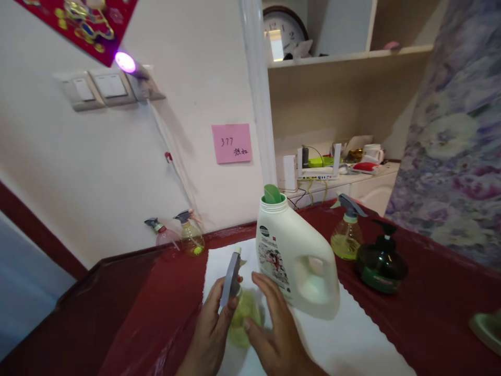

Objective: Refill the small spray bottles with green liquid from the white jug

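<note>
My left hand (211,321) is closed around the neck of a small spray bottle (246,316), just under its grey trigger head. The bottle has a round yellow-green body and stands on a white sheet (321,339). To its right, my right hand (279,326) has its thumb and fingers apart beside the body; its thumb tip is close to the bottle, and I cannot tell if it touches. Just behind stands a large pale green detergent jug (293,256) with its cap off and a green spout (273,193) showing in the mouth.
Two spray bottles, one pink (168,237) and one yellow (191,237), stand by the wall. Right of the jug are another spray bottle (345,237) and a dark pump bottle (381,266). A green object (487,329) lies at the right edge of the red tablecloth (430,292).
</note>
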The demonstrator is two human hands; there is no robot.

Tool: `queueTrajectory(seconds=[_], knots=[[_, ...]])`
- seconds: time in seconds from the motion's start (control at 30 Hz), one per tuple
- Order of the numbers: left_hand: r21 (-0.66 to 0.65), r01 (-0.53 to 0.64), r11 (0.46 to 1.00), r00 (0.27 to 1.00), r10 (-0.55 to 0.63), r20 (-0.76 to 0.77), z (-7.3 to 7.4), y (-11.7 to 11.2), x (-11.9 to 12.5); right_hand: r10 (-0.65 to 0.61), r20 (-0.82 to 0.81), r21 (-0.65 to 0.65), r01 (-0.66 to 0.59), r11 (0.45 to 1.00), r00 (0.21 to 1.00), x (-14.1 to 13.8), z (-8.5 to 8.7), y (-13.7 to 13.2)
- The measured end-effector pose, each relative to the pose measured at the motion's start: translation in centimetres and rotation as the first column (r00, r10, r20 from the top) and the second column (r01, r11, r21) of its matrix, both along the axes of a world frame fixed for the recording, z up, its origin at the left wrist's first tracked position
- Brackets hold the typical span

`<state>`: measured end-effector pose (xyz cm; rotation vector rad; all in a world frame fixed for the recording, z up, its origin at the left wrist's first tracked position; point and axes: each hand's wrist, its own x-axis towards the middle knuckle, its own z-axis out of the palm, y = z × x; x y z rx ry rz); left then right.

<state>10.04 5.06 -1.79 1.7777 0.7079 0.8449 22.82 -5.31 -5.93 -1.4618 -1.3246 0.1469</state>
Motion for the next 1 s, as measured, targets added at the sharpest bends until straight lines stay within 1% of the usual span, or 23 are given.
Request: queueTrajectory(seconds=[0.03,0.07,0.1,0.13,0.17,0.23,0.3,0.33,0.4,0.5,0.6,0.7,0.77,0.87,0.93,1.0], knots=[[-0.027,0.016,1.0,1.0,-0.015,0.015,-0.1,-0.2,0.1,-0.059,0.067,0.082,0.054,0.995,0.996,0.5,0.8,-0.2],[-0.045,0.031,0.998,0.999,-0.03,0.029,-0.1,-0.3,0.3,-0.104,0.154,0.146,0.082,0.986,0.983,1.1,2.0,-0.4],[-0.048,0.042,0.998,0.998,-0.04,0.044,0.0,-0.5,0.4,-0.119,0.271,0.181,0.071,0.981,0.955,1.7,3.6,-0.4],[-0.039,0.048,0.998,0.997,-0.046,0.057,0.1,-0.6,0.5,-0.107,0.401,0.189,0.032,0.981,0.91,2.4,5.3,-0.4],[-0.025,0.049,0.998,0.996,-0.047,0.069,0.1,-0.8,0.6,-0.046,0.538,0.138,-0.034,0.99,0.841,3.0,7.1,-0.1],[0.0,0.043,0.999,0.994,-0.043,0.098,0.2,-0.9,0.7,0.109,0.72,-0.047,-0.109,0.993,0.685,3.8,10.5,0.8],[0.01,0.043,0.999,0.99,-0.044,0.131,0.0,-1.0,0.7,0.274,0.785,-0.238,-0.138,0.961,0.556,4.0,13.2,2.0],[0.006,0.045,0.999,0.989,-0.045,0.144,-0.1,-1.0,0.8,0.343,0.793,-0.32,-0.135,0.938,0.504,4.0,14.2,2.6],[-0.007,0.058,0.998,0.985,-0.056,0.164,-0.5,-1.1,0.8,0.442,0.792,-0.436,-0.116,0.892,0.422,3.6,15.6,3.8],[-0.013,0.112,0.994,0.977,-0.108,0.185,-1.2,-1.1,0.8,0.528,0.782,-0.527,-0.102,0.844,0.33,3.0,16.6,5.1],[-0.005,0.126,0.992,0.978,-0.124,0.166,-1.8,-1.0,0.7,0.587,0.757,-0.588,-0.094,0.804,0.288,2.7,17.0,5.9],[0.031,0.129,0.991,0.985,-0.132,0.114,-2.1,-0.8,0.4,0.614,0.733,-0.627,-0.061,0.777,0.292,2.5,17.0,6.0],[0.051,0.147,0.988,0.983,-0.152,0.101,-1.9,-0.8,0.1,0.623,0.72,-0.645,-0.035,0.763,0.306,2.2,17.1,5.8],[-0.001,0.151,0.989,0.983,-0.15,0.102,-1.3,-1.2,-0.2,0.624,0.711,-0.66,0.002,0.751,0.326,1.5,17.1,5.5],[-0.053,0.127,0.991,0.988,-0.122,0.092,-1.1,-1.6,-0.3,0.616,0.711,-0.664,0.035,0.747,0.338,0.9,17.2,5.5],[-0.07,0.105,0.992,0.992,-0.099,0.081,-1.1,-1.9,-0.3,0.605,0.716,-0.665,0.077,0.743,0.348,0.3,17.2,5.6]])
